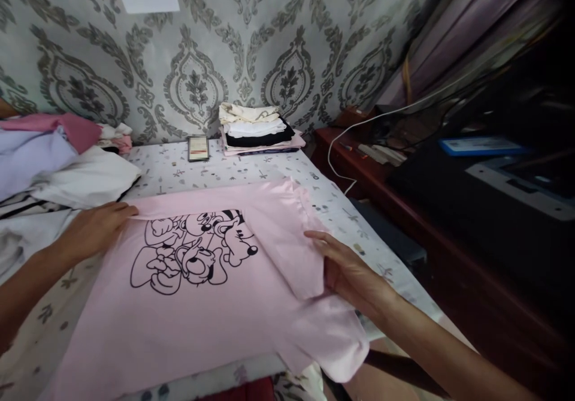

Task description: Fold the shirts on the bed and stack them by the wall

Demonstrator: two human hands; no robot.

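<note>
One pink shirt (pixel 202 317) lies spread on the patterned sheet (pixel 164 176), in front of the person, between the loose clothes (pixel 67 149) at the left and a dark red cabinet (pixel 381 179) at the right. The step in hand, as I judge it, is the folding of the far side: this side is turned over toward the person, and its edge covers a part of the black drawing (pixel 193 257).

The left hand (pixel 101 227) is at the far left corner of the shirt, with its fingers together and, it seems, clamped on the cloth. The right hand (pixel 350 269) is at the right end; its index finger rests a little apart from the others, and I cannot tell if these pinch the cloth. In my opinion, the next move calls for both hands to keep an even tension, so the turned part lies flat.

The long axis of the shirt runs from left to right. The hem seems to be at the left, and the shoulder end points to the right. One sleeve (pixel 283 245) is laid across toward the person, while the near sleeve (pixel 344 353) sticks out at the lower right.
</note>
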